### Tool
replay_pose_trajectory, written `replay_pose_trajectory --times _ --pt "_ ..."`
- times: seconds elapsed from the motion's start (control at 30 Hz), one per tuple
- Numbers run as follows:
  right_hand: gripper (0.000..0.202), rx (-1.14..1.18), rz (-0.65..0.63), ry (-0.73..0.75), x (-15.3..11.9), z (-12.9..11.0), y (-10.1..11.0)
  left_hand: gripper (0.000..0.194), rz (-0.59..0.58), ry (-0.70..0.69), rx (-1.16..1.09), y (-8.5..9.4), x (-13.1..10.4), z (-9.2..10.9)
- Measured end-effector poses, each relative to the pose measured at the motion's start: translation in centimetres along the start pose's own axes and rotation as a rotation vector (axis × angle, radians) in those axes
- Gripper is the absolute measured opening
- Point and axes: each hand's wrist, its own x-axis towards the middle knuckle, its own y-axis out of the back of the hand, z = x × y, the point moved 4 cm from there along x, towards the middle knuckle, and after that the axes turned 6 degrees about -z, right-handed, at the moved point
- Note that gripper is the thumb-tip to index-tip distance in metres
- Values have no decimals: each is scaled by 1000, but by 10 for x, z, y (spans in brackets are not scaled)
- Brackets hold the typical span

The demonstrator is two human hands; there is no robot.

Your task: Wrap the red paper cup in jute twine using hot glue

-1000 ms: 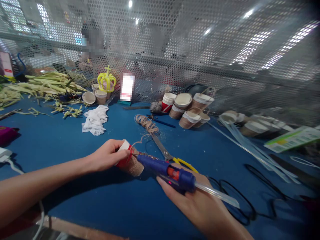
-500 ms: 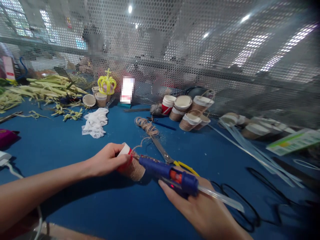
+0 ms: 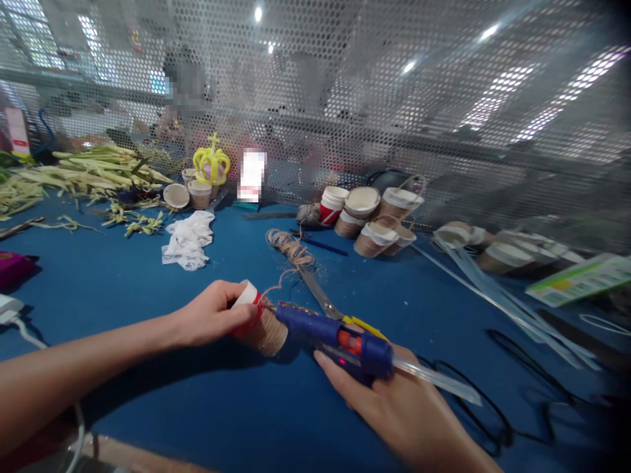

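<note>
My left hand [image 3: 217,314] is closed round a red and white paper cup [image 3: 246,295], tilted on its side. Jute twine [image 3: 271,332] covers the cup's lower part in close turns. In my right hand [image 3: 389,407] is a blue hot glue gun [image 3: 335,338], its small light glowing red and a clear glue stick [image 3: 438,380] jutting from the back. The nozzle is at the upper edge of the wrapped twine; whether it touches cannot be told. A loose strand runs from the cup to a twine bundle [image 3: 290,247]. Scissors [image 3: 320,295] with yellow handles lie behind the gun.
Twine-wrapped cups [image 3: 374,238] stand at the back right, near clear glue sticks [image 3: 497,299]. A black cord [image 3: 486,410] loops at the right. Crumpled white cloth [image 3: 188,240] and dry plant strips [image 3: 93,172] lie to the left. A perforated metal screen [image 3: 315,85] closes the back.
The glue gun has shifted very slightly right, its nozzle still by the cup. My left hand keeps its hold, with the cup almost unmoved.
</note>
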Motion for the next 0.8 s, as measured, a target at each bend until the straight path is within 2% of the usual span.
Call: replay_pose_trajectory --times 0.2,0.47,0.63,0.8 --pt "9 -22 -49 97 -3 -5 -3 23 10 28 -53 0 0 -1" --pt "11 -95 -81 201 -10 -4 -14 19 -9 41 -187 -1 1 -2" --pt "13 -99 -135 206 -12 -4 -15 20 -2 53 -181 -1 0 -3" --pt "10 -109 -79 189 -11 -2 -12 20 1 30 -139 0 2 -3"
